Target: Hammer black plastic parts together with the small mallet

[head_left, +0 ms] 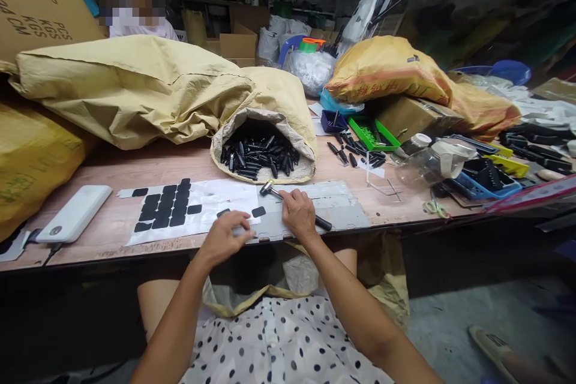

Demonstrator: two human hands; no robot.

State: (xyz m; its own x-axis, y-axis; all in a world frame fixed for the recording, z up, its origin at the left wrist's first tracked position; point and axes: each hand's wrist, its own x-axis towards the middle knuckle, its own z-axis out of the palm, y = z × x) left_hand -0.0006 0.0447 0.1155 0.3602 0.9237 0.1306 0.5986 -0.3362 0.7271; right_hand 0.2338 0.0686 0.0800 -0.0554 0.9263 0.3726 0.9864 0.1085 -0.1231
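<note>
My right hand (298, 213) is closed around the handle of a small hammer (323, 223), whose metal head points left over the grey board (346, 204). My left hand (227, 237) hovers at the near edge of the white sheet (211, 192), its fingers curled but apart and nothing visible between them. Just beyond its fingers lies a black rounded square pad (258, 212), with another partly hidden behind the hand. Rows of similar black pads (164, 206) cover the sheet's left part. Behind the hammer, an open sack (288, 177) spills into view with small black pointed parts (256, 153).
A white power bank (74, 214) with a cable lies at left. Large sacks (135, 84) line the table's back. To the right are a green tray (373, 134), loose black parts, a clear jug (434, 162), scissors (436, 209) and a blue basket (486, 183). A person (139, 23) is across the table.
</note>
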